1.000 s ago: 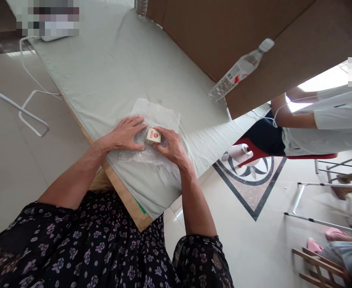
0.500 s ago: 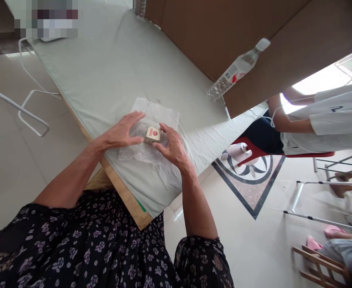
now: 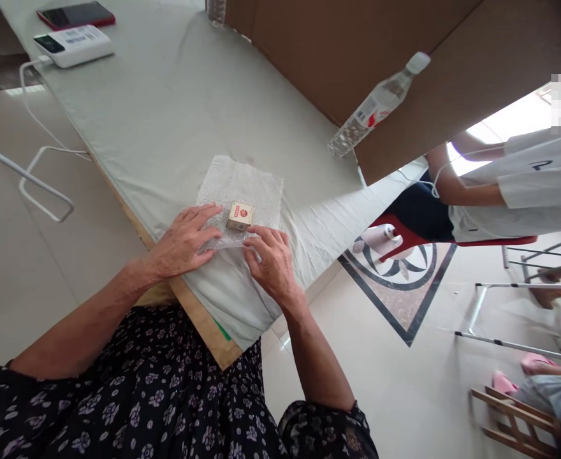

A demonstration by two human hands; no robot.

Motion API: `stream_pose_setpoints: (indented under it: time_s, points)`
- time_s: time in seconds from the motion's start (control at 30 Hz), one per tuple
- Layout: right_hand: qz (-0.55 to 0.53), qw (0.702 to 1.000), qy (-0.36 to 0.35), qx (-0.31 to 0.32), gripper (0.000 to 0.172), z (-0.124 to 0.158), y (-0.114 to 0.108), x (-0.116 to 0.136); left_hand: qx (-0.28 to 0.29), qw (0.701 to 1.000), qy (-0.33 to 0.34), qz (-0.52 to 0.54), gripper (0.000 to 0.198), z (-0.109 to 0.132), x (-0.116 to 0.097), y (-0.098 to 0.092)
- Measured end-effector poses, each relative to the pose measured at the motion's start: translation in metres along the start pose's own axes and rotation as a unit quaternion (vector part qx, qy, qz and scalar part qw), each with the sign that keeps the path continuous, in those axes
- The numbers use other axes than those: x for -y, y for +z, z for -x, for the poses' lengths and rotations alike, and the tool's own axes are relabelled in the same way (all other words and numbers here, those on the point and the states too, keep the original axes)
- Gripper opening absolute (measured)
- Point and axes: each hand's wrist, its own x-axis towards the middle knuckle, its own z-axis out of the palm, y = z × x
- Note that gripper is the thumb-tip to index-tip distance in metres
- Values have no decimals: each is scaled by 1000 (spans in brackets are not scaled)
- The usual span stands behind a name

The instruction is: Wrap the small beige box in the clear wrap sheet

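Note:
A sheet of bubble wrap (image 3: 256, 182) lies on the cloth-covered table, its near edge raised a little between my hands. On it sits a small cream box (image 3: 240, 215) with red print, touched by neither palm. My left hand (image 3: 180, 242) has the near left part of the wrap between its thumb and fingers, the fingers lying over the sheet. At the near right edge, my right hand (image 3: 271, 261) pinches the wrap with bent fingers, its fingertips just beside the box.
A clear plastic bottle (image 3: 373, 111) stands by a large brown cardboard box (image 3: 338, 57). At the far left are a white power bank (image 3: 77, 46) with a cable and a phone (image 3: 77, 14). Another person in a white shirt (image 3: 539, 172) sits at the right.
Both hands have drawn back from beside the box to the near edge of the bubble wrap, which is now lifted. The box stays on the sheet.

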Motion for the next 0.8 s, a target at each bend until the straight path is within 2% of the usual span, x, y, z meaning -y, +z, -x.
stream_pose_setpoints:
  time_s: [0.1, 0.17, 0.3, 0.47, 0.57, 0.67, 0.8]
  points:
    - [-34, 998, 34, -37, 16, -12, -4, -3, -56, 996, -46, 43, 19, -15, -5, -5]
    - [-53, 995, 66, -61, 15, -19, -7, -5, -74, 991, -80, 83, 19, -27, -7, -8]
    - [-97, 985, 108, -89, 11, -31, -11, -11, -63, 984, -103, 129, 17, -45, -6, -8]
    - [-218, 970, 89, -64, 11, -47, -9, -25, -65, 986, -79, 131, 23, -55, -6, -3]
    - [-292, 949, 110, -54, 19, -53, -3, -31, -82, 969, -123, 199, 26, -62, -7, 2]
    - [-341, 924, 159, -64, 28, -52, 5, -29, -94, 947, -162, 261, 26, -68, -7, 6]
    - [-356, 906, 203, -105, 32, -43, 13, -16, -89, 936, -165, 297, 23, -68, -7, 6]
